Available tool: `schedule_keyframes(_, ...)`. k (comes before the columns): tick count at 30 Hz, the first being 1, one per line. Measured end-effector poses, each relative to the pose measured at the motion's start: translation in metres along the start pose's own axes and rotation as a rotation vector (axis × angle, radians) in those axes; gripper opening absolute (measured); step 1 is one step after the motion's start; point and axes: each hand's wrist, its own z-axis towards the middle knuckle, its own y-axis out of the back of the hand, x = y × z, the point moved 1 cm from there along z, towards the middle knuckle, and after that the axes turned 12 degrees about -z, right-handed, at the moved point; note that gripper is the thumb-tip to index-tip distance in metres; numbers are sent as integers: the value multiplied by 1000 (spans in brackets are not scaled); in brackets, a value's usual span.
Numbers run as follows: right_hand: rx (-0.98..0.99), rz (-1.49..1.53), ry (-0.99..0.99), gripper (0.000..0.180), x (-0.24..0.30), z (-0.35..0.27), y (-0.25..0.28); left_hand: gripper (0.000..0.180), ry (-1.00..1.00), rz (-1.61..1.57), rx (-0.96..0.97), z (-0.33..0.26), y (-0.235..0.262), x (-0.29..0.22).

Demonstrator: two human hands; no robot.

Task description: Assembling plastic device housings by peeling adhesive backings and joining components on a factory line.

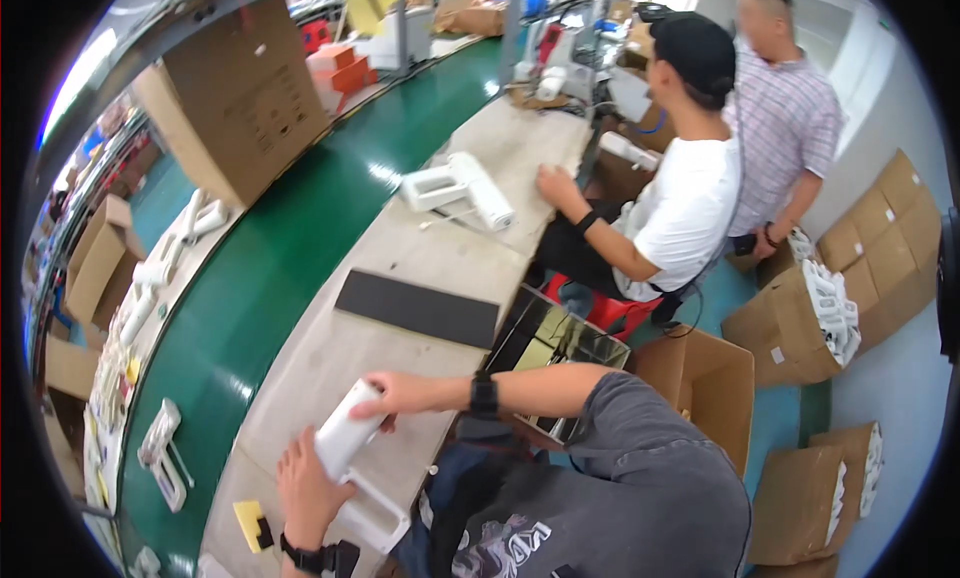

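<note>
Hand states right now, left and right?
Left hand: closed, holding the white device near its handle.
Right hand: closed, holding the same device's other end.

Right forearm point(545, 389) outstretched, right hand point(396, 393) curled inward, left hand point(308, 486) seemingly cupped, thumb point(342, 493) spread

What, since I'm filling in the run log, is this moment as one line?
left grip: white device's side | right grip: its upper end | on bench: dark strip, yellow piece

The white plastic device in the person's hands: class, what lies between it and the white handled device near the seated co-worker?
In the head view, a flat, black rectangular panel lies there on the pale tabletop.
</note>
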Motion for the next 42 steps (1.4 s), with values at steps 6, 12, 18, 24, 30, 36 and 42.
schedule_keyframes(6,-148,-46,-22,45,-4,-21,20,101,-97,-123,113,9,0,-15)
schedule_keyframes(12,-492,159,-67,43,27,-48,97,86,-171,-336,-316,-11,28,12)
schedule_keyframes(18,-826,466,31,46,1,-56,211,62,-24,-553,-313,-37,32,46)
schedule_keyframes(24,-854,556,26,46,-28,-48,270,52,20,-693,-214,-45,21,54)
schedule_keyframes(30,-928,414,30,44,-25,-14,303,51,63,-773,-217,-63,12,64)
schedule_keyframes(36,-949,468,236,49,-72,-23,414,46,31,-811,-310,-62,18,97)
schedule_keyframes(42,-1076,-171,-336,65,-69,-21,409,56,273,-432,-594,-75,81,215)
